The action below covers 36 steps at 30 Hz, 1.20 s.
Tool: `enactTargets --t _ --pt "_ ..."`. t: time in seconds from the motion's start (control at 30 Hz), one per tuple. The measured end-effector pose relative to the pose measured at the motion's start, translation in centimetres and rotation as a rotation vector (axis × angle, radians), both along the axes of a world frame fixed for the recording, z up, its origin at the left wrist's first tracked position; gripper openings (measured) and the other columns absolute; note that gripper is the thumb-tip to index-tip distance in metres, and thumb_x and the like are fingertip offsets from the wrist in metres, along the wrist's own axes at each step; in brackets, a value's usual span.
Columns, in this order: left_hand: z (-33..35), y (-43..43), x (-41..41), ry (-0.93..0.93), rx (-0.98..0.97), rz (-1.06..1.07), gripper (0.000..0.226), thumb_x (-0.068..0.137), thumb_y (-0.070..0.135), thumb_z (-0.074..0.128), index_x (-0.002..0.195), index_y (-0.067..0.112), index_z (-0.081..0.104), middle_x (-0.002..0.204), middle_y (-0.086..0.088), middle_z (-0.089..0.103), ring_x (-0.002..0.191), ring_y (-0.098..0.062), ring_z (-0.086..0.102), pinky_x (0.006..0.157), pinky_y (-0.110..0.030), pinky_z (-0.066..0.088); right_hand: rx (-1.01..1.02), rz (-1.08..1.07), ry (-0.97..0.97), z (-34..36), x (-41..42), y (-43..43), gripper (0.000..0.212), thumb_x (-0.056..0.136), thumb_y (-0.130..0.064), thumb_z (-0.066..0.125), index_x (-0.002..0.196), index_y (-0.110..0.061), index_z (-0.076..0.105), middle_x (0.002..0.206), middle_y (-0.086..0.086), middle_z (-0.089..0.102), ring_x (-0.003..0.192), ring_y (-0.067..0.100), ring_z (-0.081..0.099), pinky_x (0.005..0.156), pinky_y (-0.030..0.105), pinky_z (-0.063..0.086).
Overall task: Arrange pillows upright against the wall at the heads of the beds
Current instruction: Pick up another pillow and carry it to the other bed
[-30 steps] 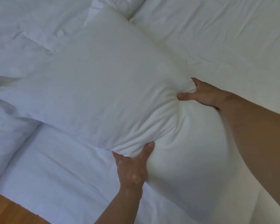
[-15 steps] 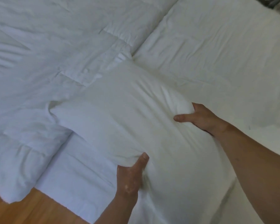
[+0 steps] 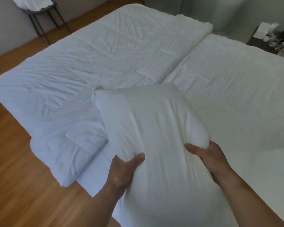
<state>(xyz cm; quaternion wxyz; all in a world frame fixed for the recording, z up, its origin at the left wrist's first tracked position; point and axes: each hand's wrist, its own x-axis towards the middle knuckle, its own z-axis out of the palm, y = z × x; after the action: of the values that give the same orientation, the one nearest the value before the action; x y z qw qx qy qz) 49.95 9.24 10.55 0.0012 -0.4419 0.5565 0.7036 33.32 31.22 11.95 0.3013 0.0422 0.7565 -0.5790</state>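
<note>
Lifting the view since half a second ago, I now see both beds, wood floor (image 3: 23, 185) and a dark side table (image 3: 44, 22) far left, where before only bedding filled the frame. The pillow (image 3: 154, 136) has turned end-on, and I hold it raised above the near bed edge. My left hand (image 3: 121, 174) clamps its left side, thumb pressed into the cloth; my right hand (image 3: 208, 159) grips the right side, having shifted nearer. The pillow is plump, soft white cotton, puckered at each grip. A creased quilted duvet (image 3: 88, 71) covers the left bed; a smoother sheet (image 3: 236, 95) covers the right.
</note>
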Motion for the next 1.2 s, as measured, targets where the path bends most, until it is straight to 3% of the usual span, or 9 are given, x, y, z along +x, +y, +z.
enactTargets --t 0.17,0.23,0.37,0.57,0.7,0.8,0.9,1.03,1.2 --pt "4.3 -3.9 2.2 0.072 -0.176 -0.006 0.068 0.058 0.044 0.091 0.121 0.023 0.074 0.107 0.003 0.084 0.098 -0.02 0.08 0.093 -0.047 0.061 -0.115 -0.054 -0.062 3.0 4.2 -1.8 0.033 0.073 -0.019 0.088 0.103 -0.01 0.077 0.092 0.005 0.083 0.082 0.022 0.08 0.077 0.037 0.059" --pt "6.2 -5.5 4.1 0.092 -0.2 -0.028 0.072 0.058 0.045 0.092 0.123 0.021 0.074 0.112 -0.002 0.083 0.105 -0.027 0.079 0.099 -0.052 0.058 -0.144 -0.063 -0.057 3.8 6.4 -2.7 0.036 0.069 -0.018 0.089 0.101 -0.007 0.077 0.091 0.007 0.082 0.084 0.024 0.08 0.079 0.039 0.06" --pt "8.3 -7.4 9.0 0.106 -0.216 -0.028 0.065 0.064 0.031 0.095 0.124 0.02 0.071 0.112 -0.002 0.083 0.104 -0.025 0.079 0.092 -0.042 0.06 -0.154 -0.051 -0.05 4.5 11.0 -4.4 0.037 0.065 -0.017 0.092 0.098 -0.006 0.077 0.089 0.007 0.082 0.084 0.026 0.079 0.085 0.046 0.061" --pt "8.6 -8.4 17.0 0.007 -0.234 0.126 0.091 0.047 0.057 0.086 0.129 0.025 0.066 0.113 0.005 0.08 0.103 -0.015 0.076 0.08 -0.028 0.056 -0.14 0.043 -0.021 4.4 16.4 -7.9 0.039 0.062 -0.014 0.094 0.098 -0.011 0.077 0.089 0.003 0.082 0.082 0.023 0.079 0.083 0.046 0.062" --pt "8.4 -11.0 22.2 0.016 -0.23 0.194 0.06 0.075 0.042 0.089 0.128 0.023 0.068 0.101 0.012 0.083 0.087 -0.003 0.079 0.067 -0.017 0.058 -0.09 0.18 -0.005 4.0 19.4 -11.5 0.042 0.061 -0.019 0.095 0.099 -0.016 0.077 0.09 -0.001 0.082 0.085 0.023 0.079 0.087 0.053 0.061" --pt "8.5 -13.4 26.7 0.06 -0.226 0.228 0.08 0.064 0.056 0.089 0.132 0.02 0.068 0.108 0.01 0.083 0.096 -0.009 0.08 0.075 -0.024 0.06 -0.052 0.276 0.019 4.5 22.0 -15.2 0.046 0.06 -0.024 0.097 0.1 -0.017 0.076 0.089 -0.004 0.082 0.081 0.018 0.079 0.082 0.049 0.061" --pt "8.1 -16.5 31.2 0.099 -0.23 0.288 0.107 0.042 0.076 0.087 0.133 0.024 0.066 0.117 0.004 0.081 0.105 -0.017 0.079 0.088 -0.037 0.059 -0.048 0.336 0.042 5.3 24.8 -19.9 0.034 0.064 -0.016 0.094 0.092 -0.018 0.075 0.078 -0.014 0.08 0.066 0.005 0.075 0.067 0.033 0.055" --pt "7.9 -22.3 36.8 0.118 -0.208 0.321 0.103 0.039 0.07 0.093 0.129 0.028 0.067 0.117 0.002 0.081 0.106 -0.021 0.079 0.092 -0.045 0.06 -0.029 0.399 0.104 6.0 29.0 -27.3 0.032 0.065 -0.018 0.095 0.088 -0.023 0.073 0.073 -0.025 0.076 0.062 -0.003 0.072 0.064 0.029 0.051" --pt "8.2 -30.6 43.1 0.067 -0.182 0.395 0.081 0.055 0.05 0.094 0.127 0.028 0.068 0.112 0.003 0.082 0.1 -0.021 0.08 0.093 -0.049 0.063 0.009 0.449 0.175 6.6 34.6 -36.8 0.04 0.06 -0.026 0.097 0.095 -0.022 0.077 0.084 -0.013 0.081 0.081 0.012 0.078 0.081 0.037 0.06"
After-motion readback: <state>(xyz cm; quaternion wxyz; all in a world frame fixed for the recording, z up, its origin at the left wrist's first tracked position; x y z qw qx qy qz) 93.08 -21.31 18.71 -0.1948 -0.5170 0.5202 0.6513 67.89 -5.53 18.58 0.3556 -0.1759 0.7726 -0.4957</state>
